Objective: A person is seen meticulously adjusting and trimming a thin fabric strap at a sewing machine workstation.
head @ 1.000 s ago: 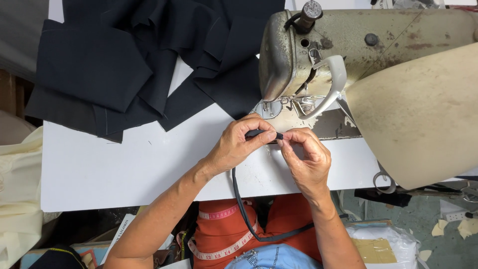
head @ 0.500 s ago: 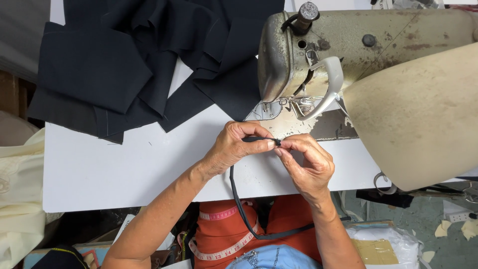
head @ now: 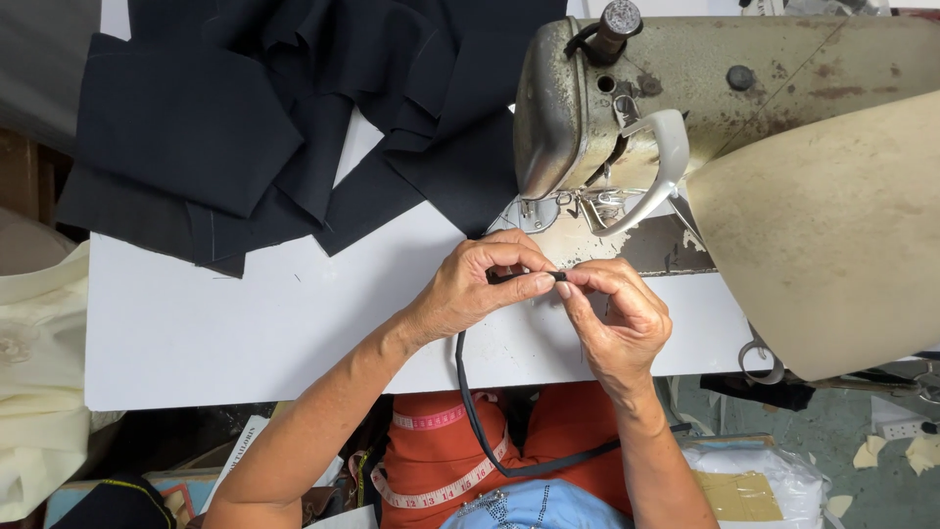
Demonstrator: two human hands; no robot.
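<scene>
- Dark navy cloth pieces (head: 245, 127) piled on the white bench (head: 245, 333).
- Worn sewing machine (head: 685, 88) at the bench's far right.
- Pink tape measure (head: 441, 485) on the lap.
- Cream fabric (head: 39, 382) at left.

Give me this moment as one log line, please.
left hand: pinching black strip end | right hand: pinching same end | sewing machine: just behind
</scene>
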